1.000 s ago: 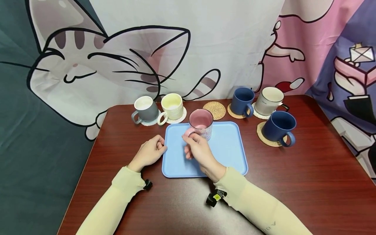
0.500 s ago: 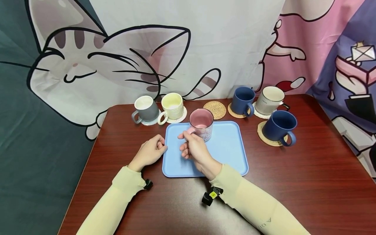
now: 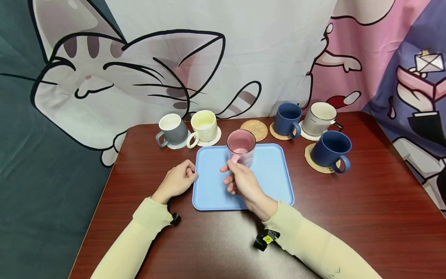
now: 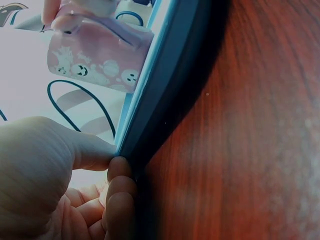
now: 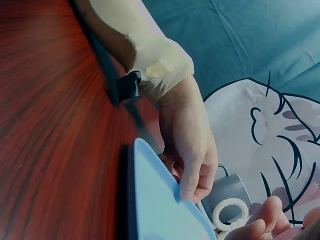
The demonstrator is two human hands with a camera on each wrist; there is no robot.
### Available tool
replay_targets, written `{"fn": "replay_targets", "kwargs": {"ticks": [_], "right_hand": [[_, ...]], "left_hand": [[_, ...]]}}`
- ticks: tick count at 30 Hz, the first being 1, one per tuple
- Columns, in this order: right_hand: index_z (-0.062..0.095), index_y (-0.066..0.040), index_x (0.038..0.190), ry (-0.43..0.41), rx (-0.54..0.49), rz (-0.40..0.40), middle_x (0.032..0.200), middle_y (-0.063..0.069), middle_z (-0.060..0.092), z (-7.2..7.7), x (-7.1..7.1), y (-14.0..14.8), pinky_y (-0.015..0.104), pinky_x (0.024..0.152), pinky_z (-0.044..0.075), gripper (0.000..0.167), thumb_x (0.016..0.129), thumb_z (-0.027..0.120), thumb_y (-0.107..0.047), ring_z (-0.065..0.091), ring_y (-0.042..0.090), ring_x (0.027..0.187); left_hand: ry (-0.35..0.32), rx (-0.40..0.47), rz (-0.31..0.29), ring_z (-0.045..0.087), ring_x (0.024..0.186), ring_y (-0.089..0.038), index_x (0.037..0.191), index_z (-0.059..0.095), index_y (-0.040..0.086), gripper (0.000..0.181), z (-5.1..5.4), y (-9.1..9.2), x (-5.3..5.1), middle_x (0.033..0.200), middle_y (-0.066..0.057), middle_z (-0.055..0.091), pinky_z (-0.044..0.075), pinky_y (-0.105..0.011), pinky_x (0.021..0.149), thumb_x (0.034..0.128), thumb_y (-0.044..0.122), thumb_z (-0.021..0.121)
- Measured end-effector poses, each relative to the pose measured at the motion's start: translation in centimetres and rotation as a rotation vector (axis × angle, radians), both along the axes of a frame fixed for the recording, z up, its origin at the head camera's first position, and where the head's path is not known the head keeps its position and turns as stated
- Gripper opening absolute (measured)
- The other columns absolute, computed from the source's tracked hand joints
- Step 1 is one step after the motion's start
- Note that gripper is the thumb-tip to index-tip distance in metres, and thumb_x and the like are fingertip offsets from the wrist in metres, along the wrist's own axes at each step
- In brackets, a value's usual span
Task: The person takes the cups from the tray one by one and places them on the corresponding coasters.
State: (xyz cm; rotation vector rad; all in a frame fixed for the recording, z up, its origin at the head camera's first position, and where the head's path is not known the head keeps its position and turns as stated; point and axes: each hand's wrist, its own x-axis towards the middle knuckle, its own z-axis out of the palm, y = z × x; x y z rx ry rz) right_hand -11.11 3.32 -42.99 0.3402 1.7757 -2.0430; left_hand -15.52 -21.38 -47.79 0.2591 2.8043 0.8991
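A pink mug [image 3: 241,146] stands on the light blue tray [image 3: 268,193], its handle turned toward me. My right hand [image 3: 245,184] pinches that handle between thumb and forefinger, while the other fingers stay loosely bent. Pale ghost shapes decorate the mug's side [image 4: 95,60] in the left wrist view. At the tray's left edge my left hand [image 3: 177,181] pinches the rim between thumb and curled fingers; the left wrist view shows the thumb [image 4: 95,152] on top of the rim. Only some fingertips of my right hand [image 5: 265,222] appear at the bottom of the right wrist view.
Behind the tray are a grey mug [image 3: 174,131], a yellow mug [image 3: 205,130] and a bare woven coaster [image 3: 256,131]. Farther right stand a blue mug [image 3: 287,118], a cream mug [image 3: 318,121] and another blue mug [image 3: 329,151], each on a coaster.
The right hand first shifted slightly left, then right. The mug's handle has swung from the left to face the front, and the mug sits slightly farther right. The left hand stays put.
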Motion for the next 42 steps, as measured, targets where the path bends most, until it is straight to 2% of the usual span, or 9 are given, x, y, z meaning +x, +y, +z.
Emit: {"fn": "replay_targets", "kwargs": {"ticks": [8, 17, 22, 29, 34, 42], "right_hand": [[0.069, -0.009, 0.103, 0.025, 0.076, 0.006, 0.067, -0.004, 0.06, -0.3, 0.8, 2.5, 0.024, 0.053, 0.041, 0.044, 0.107, 0.049, -0.048, 0.052, 0.009, 0.052], [0.067, -0.011, 0.094, 0.056, 0.162, -0.015, 0.073, -0.002, 0.06, -0.3, 0.2, 4.8, 0.026, 0.053, 0.04, 0.055, 0.099, 0.056, -0.065, 0.053, 0.012, 0.055], [0.065, -0.01, 0.088, 0.085, 0.207, -0.034, 0.073, -0.002, 0.06, -0.3, -0.5, 6.2, 0.025, 0.053, 0.041, 0.053, 0.1, 0.057, -0.061, 0.054, 0.012, 0.055], [0.059, -0.011, 0.082, 0.109, 0.252, -0.001, 0.07, -0.002, 0.057, -0.6, -1.5, 7.8, 0.025, 0.054, 0.041, 0.054, 0.1, 0.056, -0.062, 0.054, 0.014, 0.059], [0.052, -0.012, 0.074, 0.121, 0.261, -0.015, 0.067, -0.001, 0.055, -0.7, -2.0, 8.4, 0.025, 0.055, 0.041, 0.054, 0.101, 0.057, -0.059, 0.052, 0.014, 0.059], [0.049, -0.012, 0.071, 0.133, 0.232, -0.033, 0.065, 0.0, 0.05, -0.6, -2.3, 8.6, 0.028, 0.057, 0.038, 0.053, 0.101, 0.058, -0.056, 0.045, 0.014, 0.059]], "left_hand": [[-0.003, -0.001, -0.002, 0.054, 0.069, -0.013, 0.099, 0.059, 0.018, 0.013, 0.1, -0.1, 0.0, 0.077, 0.004, 0.059, 0.042, -0.032, 0.073, 0.0962, 0.029, 0.063], [-0.006, -0.004, -0.002, 0.054, 0.07, -0.013, 0.099, 0.059, 0.017, 0.013, 0.1, -0.2, 0.1, 0.077, 0.004, 0.059, 0.042, -0.032, 0.073, 0.0963, 0.029, 0.063], [-0.006, -0.001, 0.002, 0.054, 0.07, -0.013, 0.099, 0.059, 0.017, 0.013, 0.0, -0.2, 0.2, 0.077, 0.004, 0.059, 0.042, -0.032, 0.073, 0.0964, 0.029, 0.064], [-0.015, 0.002, 0.001, 0.054, 0.069, -0.013, 0.1, 0.059, 0.017, 0.013, -0.1, -0.3, 0.1, 0.077, 0.004, 0.059, 0.042, -0.032, 0.073, 0.0971, 0.029, 0.063], [-0.017, 0.004, 0.0, 0.054, 0.069, -0.013, 0.1, 0.059, 0.017, 0.013, -0.2, -0.2, 0.1, 0.077, 0.004, 0.059, 0.042, -0.032, 0.073, 0.0967, 0.029, 0.063], [-0.009, 0.001, 0.008, 0.055, 0.07, -0.013, 0.1, 0.059, 0.019, 0.012, -0.2, -0.1, -0.1, 0.077, 0.005, 0.06, 0.043, -0.032, 0.073, 0.0958, 0.03, 0.063]]}}
